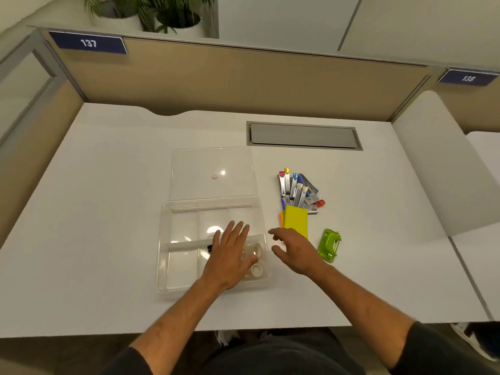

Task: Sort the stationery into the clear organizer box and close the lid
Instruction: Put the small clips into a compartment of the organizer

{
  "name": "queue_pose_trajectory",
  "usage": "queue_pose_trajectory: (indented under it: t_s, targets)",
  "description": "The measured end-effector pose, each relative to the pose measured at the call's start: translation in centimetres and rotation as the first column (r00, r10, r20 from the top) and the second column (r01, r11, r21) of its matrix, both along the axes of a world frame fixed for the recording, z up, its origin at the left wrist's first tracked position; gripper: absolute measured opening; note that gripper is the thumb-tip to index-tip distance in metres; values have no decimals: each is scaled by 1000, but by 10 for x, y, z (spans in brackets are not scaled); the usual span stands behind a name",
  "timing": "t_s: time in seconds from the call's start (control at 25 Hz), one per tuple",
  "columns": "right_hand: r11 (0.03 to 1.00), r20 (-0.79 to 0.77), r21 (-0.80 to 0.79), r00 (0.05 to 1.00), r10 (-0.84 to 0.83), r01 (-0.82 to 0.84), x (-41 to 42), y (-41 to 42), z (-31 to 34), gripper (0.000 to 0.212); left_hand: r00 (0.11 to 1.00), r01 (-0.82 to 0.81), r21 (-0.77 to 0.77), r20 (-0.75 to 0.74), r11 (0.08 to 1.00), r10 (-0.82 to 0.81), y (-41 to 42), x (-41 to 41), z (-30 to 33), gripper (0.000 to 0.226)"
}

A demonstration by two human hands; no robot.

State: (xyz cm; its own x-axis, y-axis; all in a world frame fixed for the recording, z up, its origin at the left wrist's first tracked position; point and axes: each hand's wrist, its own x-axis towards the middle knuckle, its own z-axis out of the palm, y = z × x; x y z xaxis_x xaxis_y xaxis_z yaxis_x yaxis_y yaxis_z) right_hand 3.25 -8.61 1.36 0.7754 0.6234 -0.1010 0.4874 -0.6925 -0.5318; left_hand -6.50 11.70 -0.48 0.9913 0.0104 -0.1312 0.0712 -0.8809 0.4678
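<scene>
Clear glossy plastic organizer box [165,255] and lid [189,169], matt white desk [108,185], shiny metal staplers [293,189].

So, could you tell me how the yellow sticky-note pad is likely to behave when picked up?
The flat yellow sticky-note pad probably feels light and slightly bendy. Its square, flat shape shouldn't roll. Lying partly on an orange pad, it may drag that along.
</scene>
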Motion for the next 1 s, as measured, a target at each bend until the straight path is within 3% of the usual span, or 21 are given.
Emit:
queue_pose_trajectory:
  t_s: [0.28, 0.48, 0.64, 1.0]
  targets:
    - [997, 1, -42, 998, -62, 62, 37, -72, -1, 49, 999, 21, -11, -50, 1000, -21, -66, 42, 9, 84]
    - [993, -53, -75, 994, -91, 87, 70, -123, -1, 56, 997, 34, 32, -73, 999, -32, -109, 75, 5, 74]
    - [997, -70, -59, 996, -61, 56, 101, -156, -7, 56, 995, 40, 50, -95, 998, -35, -131, 96, -3, 84]
    - [987, -110, -149, 991, -80, 63, 160, -166, -25, 53, 992, 33, 74, -127, 997, -23, -153, 142, -15, 71]
